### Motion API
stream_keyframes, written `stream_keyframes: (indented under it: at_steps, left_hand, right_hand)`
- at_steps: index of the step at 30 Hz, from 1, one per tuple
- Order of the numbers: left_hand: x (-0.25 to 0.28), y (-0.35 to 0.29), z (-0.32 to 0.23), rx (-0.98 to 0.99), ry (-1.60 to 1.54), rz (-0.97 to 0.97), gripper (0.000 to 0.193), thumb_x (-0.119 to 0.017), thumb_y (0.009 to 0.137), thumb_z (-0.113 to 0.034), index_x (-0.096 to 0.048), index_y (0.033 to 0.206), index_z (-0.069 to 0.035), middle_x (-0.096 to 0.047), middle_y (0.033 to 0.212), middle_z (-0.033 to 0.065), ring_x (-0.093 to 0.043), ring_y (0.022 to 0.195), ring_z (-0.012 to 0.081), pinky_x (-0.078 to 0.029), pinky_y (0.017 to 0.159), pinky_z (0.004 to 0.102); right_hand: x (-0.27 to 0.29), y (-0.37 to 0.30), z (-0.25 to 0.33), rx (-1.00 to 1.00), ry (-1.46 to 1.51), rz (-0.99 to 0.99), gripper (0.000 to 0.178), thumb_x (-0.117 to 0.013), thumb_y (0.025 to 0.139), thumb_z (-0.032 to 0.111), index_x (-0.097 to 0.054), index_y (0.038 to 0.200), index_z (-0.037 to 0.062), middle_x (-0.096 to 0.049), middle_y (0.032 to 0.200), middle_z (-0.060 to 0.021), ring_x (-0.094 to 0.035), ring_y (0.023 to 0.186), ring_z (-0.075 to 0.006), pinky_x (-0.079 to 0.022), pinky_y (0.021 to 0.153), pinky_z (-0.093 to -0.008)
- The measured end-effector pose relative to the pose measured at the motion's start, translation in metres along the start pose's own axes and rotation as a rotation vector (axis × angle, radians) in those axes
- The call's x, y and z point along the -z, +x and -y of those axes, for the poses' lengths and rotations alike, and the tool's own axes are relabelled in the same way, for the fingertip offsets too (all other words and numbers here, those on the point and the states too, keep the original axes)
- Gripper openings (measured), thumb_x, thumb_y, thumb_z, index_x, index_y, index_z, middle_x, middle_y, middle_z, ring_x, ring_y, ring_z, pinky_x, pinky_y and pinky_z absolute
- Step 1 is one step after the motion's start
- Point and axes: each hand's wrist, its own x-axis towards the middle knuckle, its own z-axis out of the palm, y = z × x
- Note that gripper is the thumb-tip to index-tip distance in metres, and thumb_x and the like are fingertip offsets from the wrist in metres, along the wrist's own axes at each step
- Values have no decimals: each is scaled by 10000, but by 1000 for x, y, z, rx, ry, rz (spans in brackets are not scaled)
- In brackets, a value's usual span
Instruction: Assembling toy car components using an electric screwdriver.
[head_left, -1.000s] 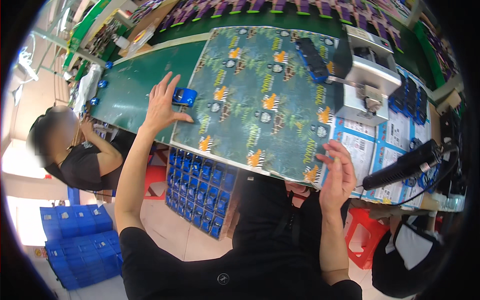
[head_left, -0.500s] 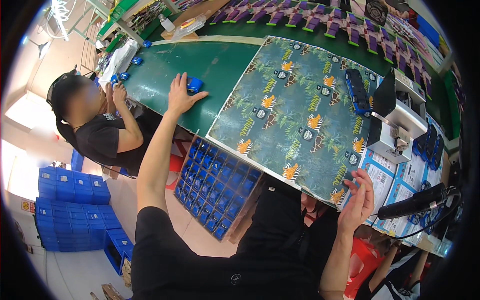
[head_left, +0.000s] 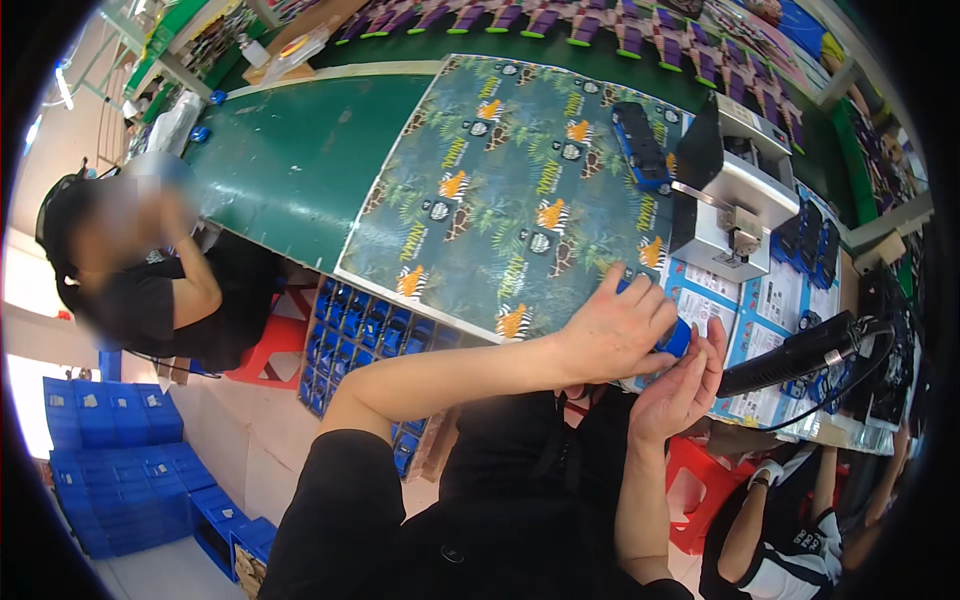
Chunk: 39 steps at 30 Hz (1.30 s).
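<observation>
The left hand, which reached far across the green surface a second ago, now grips a small blue part against the half-open right hand, seemingly passing it over.

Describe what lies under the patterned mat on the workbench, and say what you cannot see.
The patterned mat lies on the green bench top. Below the bench edge, blue bins show. The surface beneath the mat itself is covered. The left hand hides its near corner.
</observation>
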Motion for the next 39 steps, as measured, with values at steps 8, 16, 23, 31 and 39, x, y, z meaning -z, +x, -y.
stream_keyframes:
  at_steps: [8,16,23,31,39]
  left_hand:
    - [122,-73,182,288,358,21,641,-843,639,-447,-655,1162,-128,-497,1381,166,-424,1316,356,-281,1079,576]
    - [217,-243,404,862,770,-159,648,-622,875,-531,-516,1350,-104,-480,1378,217,-433,1280,406,-307,1088,534]
    - [97,-65,144,312,372,-28,896,-854,604,-445,-496,1321,-43,-438,1433,207,-416,1328,385,-251,1096,597]
    - [40,-19,52,11,109,82,917,-800,584,-596,-508,1227,-10,-547,1221,165,-521,1160,341,-284,1095,554]
    - [190,-166,305,583,736,44,745,-718,791,-533,-496,1285,-21,-563,1261,168,-511,1198,370,-338,1046,570]
  right_hand:
    - [16,4,3,83,-182,48,215,-442,946,51,-582,1086,-35,-450,1406,-242,-392,1371,-339,-284,1152,-485]
    - [3,6,-2,70,-221,235,184,-524,926,120,-631,983,-17,-570,1285,-208,-418,1335,-366,-262,1130,-493]
    - [9,5,1,77,-273,222,194,-456,937,74,-620,980,-21,-543,1314,-227,-436,1337,-350,-280,1143,-479]
    - [11,4,1,52,-252,210,204,-449,947,84,-618,966,-28,-547,1301,-233,-437,1337,-352,-303,1134,-485]
    - [6,9,7,58,-224,267,151,-546,912,84,-643,953,-24,-621,1191,-185,-492,1252,-339,-344,1072,-463]
